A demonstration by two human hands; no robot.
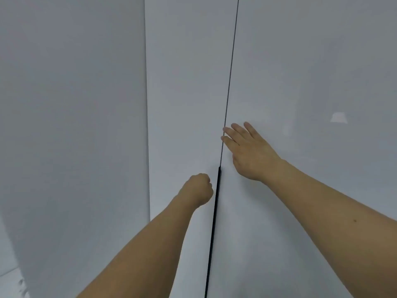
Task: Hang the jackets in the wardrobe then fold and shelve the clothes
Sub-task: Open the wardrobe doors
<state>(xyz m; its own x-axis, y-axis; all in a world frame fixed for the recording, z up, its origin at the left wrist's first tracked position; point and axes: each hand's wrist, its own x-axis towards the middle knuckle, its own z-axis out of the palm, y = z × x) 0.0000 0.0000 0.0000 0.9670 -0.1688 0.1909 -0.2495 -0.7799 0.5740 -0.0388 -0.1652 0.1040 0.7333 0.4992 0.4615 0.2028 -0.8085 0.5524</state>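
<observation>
A white wardrobe (300,82) fills nearly the whole view, seen from close up and slightly below; its two plain, glossy doors are closed and meet at a thin seam (231,72) that runs from top centre down toward the bottom edge; the left door (187,93) is a narrow bright panel, the right door (311,190) a wider one carrying a small pale reflection on its right side; along the lower half of the seam a black strip (212,233) widens the line, beginning just below the level of the right wrist; whether it is a handle or a gap cannot be told.

The right hand (247,151) lies flat against the right door, fingers straight and spread, holding nothing; two fingertips reach the seam and touch its line; the bare forearm stretches back to the lower right corner.

The left hand (199,189) is curled into a fist on the left door, knuckles just beside the top of the black strip; the fingers are tucked out of sight, so whether they hook the door's edge or hold nothing cannot be told; its bare forearm runs down to the bottom edge.

To the left of the wardrobe stands a grey wall (71,125), dimmer than the doors, meeting the cabinet along a straight vertical edge; at the lower left corner a sliver of pale floor (8,282) shows; the closed doors hide the interior.
</observation>
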